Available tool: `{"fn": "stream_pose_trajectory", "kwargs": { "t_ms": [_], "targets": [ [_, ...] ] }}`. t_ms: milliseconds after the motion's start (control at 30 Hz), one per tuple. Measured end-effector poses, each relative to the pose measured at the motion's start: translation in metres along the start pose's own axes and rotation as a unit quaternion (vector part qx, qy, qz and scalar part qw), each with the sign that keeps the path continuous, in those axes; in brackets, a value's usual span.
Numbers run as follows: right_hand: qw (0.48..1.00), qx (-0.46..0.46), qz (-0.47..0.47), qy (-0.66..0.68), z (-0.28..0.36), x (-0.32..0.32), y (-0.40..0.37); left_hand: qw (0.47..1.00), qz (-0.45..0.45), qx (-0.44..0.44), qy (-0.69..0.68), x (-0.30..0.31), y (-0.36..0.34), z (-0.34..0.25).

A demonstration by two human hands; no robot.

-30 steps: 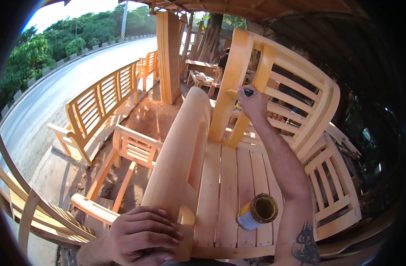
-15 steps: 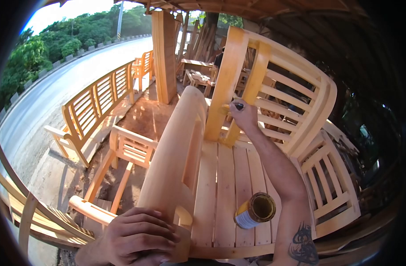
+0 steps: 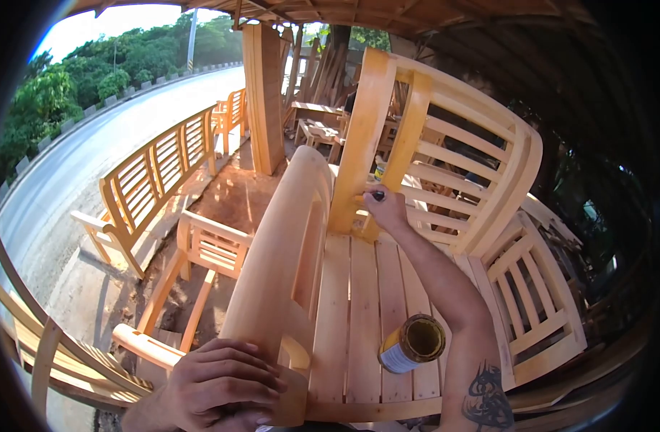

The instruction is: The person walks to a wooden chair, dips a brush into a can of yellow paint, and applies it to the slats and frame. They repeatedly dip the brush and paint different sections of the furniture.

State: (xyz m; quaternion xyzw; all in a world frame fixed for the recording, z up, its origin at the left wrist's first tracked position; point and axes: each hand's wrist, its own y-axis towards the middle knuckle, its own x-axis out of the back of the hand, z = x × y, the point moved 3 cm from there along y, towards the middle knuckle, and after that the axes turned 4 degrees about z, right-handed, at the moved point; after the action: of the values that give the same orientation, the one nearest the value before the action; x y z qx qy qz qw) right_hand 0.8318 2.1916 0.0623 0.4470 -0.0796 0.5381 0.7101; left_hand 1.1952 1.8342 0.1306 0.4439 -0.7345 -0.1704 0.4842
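Note:
My left hand (image 3: 225, 385) is curled over the front end of the bench's thick wooden armrest (image 3: 283, 237). Farther off, my right hand (image 3: 388, 209) is closed round a paintbrush (image 3: 377, 195); its dark handle end shows, while the bristles are hard to make out. The brush is at the backrest, beside the wide end post (image 3: 360, 144), which looks yellower than the pale slats (image 3: 465, 150). On the plank seat (image 3: 335, 317) stands an open tin (image 3: 412, 344) with yellow-brown stains round its rim, next to my right forearm.
To the left, a slatted bench (image 3: 157, 173) stands by the road (image 3: 70, 194), with a smaller chair frame (image 3: 213, 245) nearer me. A wooden post (image 3: 264, 101) rises behind. Another slatted piece (image 3: 529, 288) is at the right.
My right hand has moved slightly down and left with the paintbrush along the backrest. My left hand stays on the armrest, and the view has shifted a little.

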Motion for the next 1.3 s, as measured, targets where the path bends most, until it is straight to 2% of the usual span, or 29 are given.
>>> {"fn": "stream_pose_trajectory", "kwargs": {
  "t_ms": [67,167,267,300,367,433,533,633,700,767,833,933,967,1067,1133,1167,1233,1300],
  "targets": [
    [0.997,0.053,-0.055,0.009,0.037,0.037,0.009,0.999,0.012,-0.030,-0.021,0.003,0.005,-0.002],
    [0.944,0.258,-0.205,0.036,0.066,0.069,0.012,0.998,0.024,-0.043,-0.025,0.005,0.006,-0.004],
    [0.938,0.297,-0.172,-0.054,0.059,0.055,-0.001,0.998,0.023,-0.044,-0.026,0.005,0.008,-0.004],
    [0.947,0.282,-0.119,-0.094,0.047,0.040,-0.008,0.998,0.021,-0.045,-0.028,0.005,0.008,-0.004],
    [0.924,0.333,-0.066,-0.175,0.015,0.005,-0.031,1.000,0.008,-0.009,-0.011,0.001,0.003,-0.003],
    [0.939,0.284,0.042,-0.188,-0.012,-0.023,-0.052,1.000,0.001,0.007,-0.001,0.000,-0.001,-0.001],
    [0.968,0.205,0.098,-0.111,-0.016,-0.031,-0.060,1.000,0.004,0.000,0.001,0.000,0.000,0.000],
    [0.991,0.058,0.116,-0.035,-0.010,-0.015,-0.028,1.000,0.008,-0.005,0.001,-0.001,0.001,0.000],
    [0.994,-0.035,0.095,0.044,0.007,0.013,0.011,1.000,0.009,-0.010,0.003,0.000,0.002,0.000],
    [0.996,-0.036,0.027,0.081,0.033,0.048,0.051,1.000,0.009,-0.010,0.006,0.000,0.000,0.001],
    [0.999,0.001,-0.027,0.043,0.061,0.082,0.080,1.000,0.009,-0.011,0.008,-0.001,-0.001,0.002],
    [0.952,0.242,-0.187,0.035,0.099,0.114,0.087,1.000,0.011,-0.010,0.010,-0.001,-0.004,0.002],
    [0.942,0.249,-0.221,0.032,0.109,0.119,0.077,1.000,0.009,-0.009,0.009,-0.001,-0.005,0.002],
    [0.925,0.288,-0.246,-0.037,0.097,0.103,0.051,0.999,0.004,-0.033,-0.004,0.002,0.000,-0.005],
    [0.935,0.312,-0.130,-0.106,0.059,0.068,0.030,0.999,0.003,-0.047,-0.008,0.005,0.004,-0.009],
    [0.943,0.290,-0.060,-0.154,0.042,0.053,0.013,0.999,0.003,-0.049,-0.007,0.005,0.004,-0.010],
    [0.941,0.284,-0.007,-0.186,0.011,0.023,-0.018,0.999,0.002,-0.048,-0.008,0.005,0.005,-0.011],
    [0.971,0.189,0.061,-0.135,0.005,0.018,-0.035,0.999,0.001,-0.044,-0.013,0.004,0.004,-0.011]
  ]
}}
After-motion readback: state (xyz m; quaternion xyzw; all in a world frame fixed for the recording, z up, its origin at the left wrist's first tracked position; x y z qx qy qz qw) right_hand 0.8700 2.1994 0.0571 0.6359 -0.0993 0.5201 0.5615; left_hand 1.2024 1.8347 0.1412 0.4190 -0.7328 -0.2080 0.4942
